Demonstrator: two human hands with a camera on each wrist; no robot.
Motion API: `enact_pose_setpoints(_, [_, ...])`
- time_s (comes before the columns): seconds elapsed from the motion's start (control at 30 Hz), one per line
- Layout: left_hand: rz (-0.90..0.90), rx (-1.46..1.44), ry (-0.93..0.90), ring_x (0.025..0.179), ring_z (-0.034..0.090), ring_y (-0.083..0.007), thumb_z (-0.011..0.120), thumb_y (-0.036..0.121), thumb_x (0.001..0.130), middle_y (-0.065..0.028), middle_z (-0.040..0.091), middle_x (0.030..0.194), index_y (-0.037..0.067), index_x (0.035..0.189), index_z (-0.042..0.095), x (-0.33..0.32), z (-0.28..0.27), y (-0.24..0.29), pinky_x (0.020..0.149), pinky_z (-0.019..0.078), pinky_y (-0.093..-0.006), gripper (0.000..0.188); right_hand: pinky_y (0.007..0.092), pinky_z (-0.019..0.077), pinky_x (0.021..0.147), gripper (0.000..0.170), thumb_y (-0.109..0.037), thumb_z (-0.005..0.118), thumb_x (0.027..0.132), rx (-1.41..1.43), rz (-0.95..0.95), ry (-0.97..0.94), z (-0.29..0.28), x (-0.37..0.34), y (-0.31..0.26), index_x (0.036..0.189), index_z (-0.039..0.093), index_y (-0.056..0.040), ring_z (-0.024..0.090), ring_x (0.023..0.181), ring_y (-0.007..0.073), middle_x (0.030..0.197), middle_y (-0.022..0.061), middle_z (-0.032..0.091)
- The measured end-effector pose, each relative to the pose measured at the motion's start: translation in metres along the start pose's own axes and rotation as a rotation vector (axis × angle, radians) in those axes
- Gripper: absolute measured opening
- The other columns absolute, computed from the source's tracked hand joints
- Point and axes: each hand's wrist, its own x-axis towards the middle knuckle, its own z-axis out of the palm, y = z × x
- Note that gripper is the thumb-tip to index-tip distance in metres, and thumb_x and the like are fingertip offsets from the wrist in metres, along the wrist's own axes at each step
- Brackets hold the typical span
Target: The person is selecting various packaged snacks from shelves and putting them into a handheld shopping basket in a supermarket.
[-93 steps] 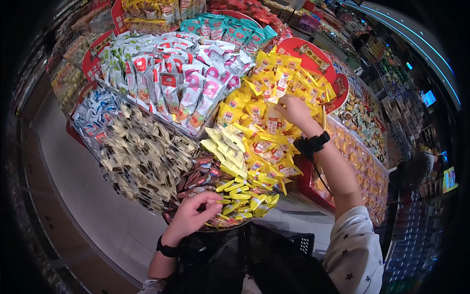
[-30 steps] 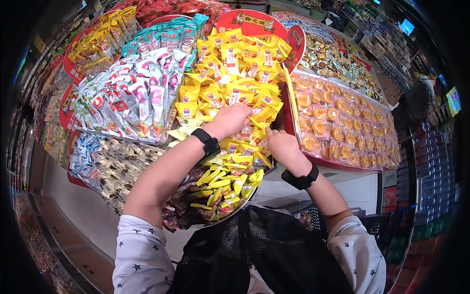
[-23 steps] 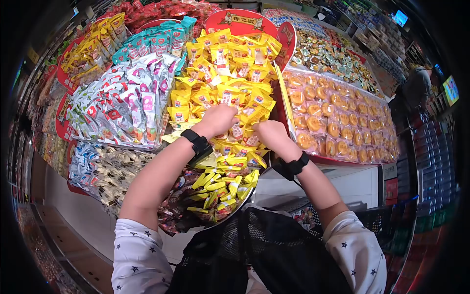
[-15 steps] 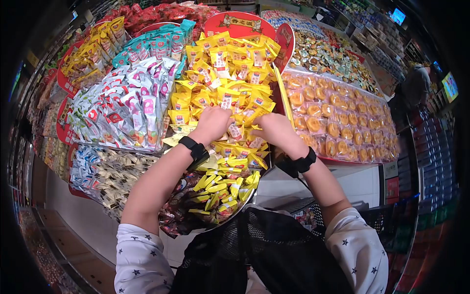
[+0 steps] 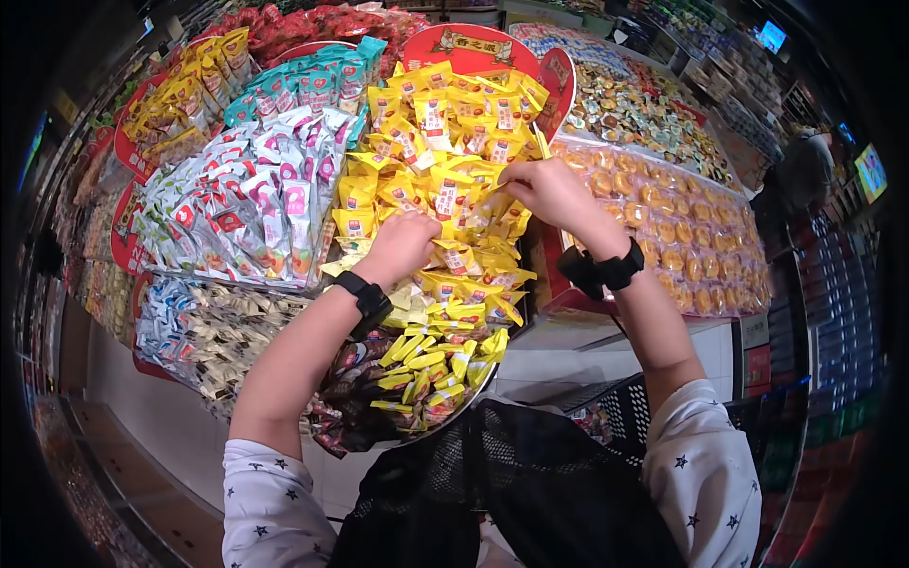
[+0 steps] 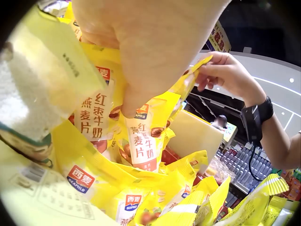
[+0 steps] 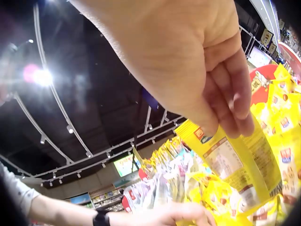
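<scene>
My right hand (image 5: 561, 196) pinches a yellow oatmeal packet (image 7: 225, 162) by its upper end, at the right side of the yellow pile. Seen from the left wrist, that packet (image 6: 189, 84) tilts up beside the pile. My left hand (image 5: 402, 248) reaches into the middle of the same pile. In the left wrist view its thumb tip lies against the front of an upright oatmeal packet (image 6: 141, 141); its other fingers are hidden, so I cannot tell whether it grips it. More yellow packets (image 5: 454, 123) rise behind, under a red sign (image 5: 469, 49).
Silver-white packets (image 5: 251, 204) fill the bin on the left, and teal ones (image 5: 312, 87) stand behind. Wrapped round pastries (image 5: 682, 227) lie in a box at right. Small yellow-ended packets (image 5: 440, 364) and dark brown ones (image 5: 355, 379) sit nearest me. A person (image 5: 805, 175) stands far right.
My right hand has moved up and right with a packet, away from the left hand, which has shifted slightly down. About three seconds ago the left hand was over the nearest small packets.
</scene>
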Motion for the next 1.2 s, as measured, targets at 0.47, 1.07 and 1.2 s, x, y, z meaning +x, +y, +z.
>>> enact_pose_setpoints(0.47, [-0.167,0.007,-0.109,0.092,0.055,-0.0247,0.053,0.022,0.076,-0.0087,0.061,0.089,0.01,0.09,0.059,0.007,0.0,0.009,0.077,0.038,-0.0404,0.02,0.0313,0.0475,0.065,0.012,-0.005,0.062,0.069,0.145,-0.087,-0.376,0.02,0.014,0.043,0.081,0.063,-0.0049,0.062,0.074,0.0237,0.076,0.0094,0.064])
enact_pose_setpoints(1.07, [0.415,0.467,0.146,0.119,0.036,-0.0131,0.053,0.027,0.079,0.0046,0.053,0.113,0.02,0.106,0.06,0.057,0.041,0.036,0.096,0.0299,-0.0388,0.028,0.0348,0.0508,0.054,0.009,-0.008,0.058,0.069,-0.535,-0.013,-0.663,0.036,-0.05,-0.022,0.074,0.065,-0.0076,0.064,0.066,0.0233,0.071,0.008,0.064])
enact_pose_setpoints(1.2, [0.322,0.506,-0.049,0.106,0.044,-0.014,0.056,0.031,0.077,0.0043,0.054,0.102,0.015,0.1,0.061,0.064,0.044,0.037,0.09,0.0341,-0.036,0.028,0.0338,0.0508,0.053,0.007,-0.007,0.058,0.069,-0.591,0.008,-0.539,0.084,-0.07,0.019,0.071,0.064,-0.0076,0.064,0.064,0.0232,0.07,0.0091,0.063])
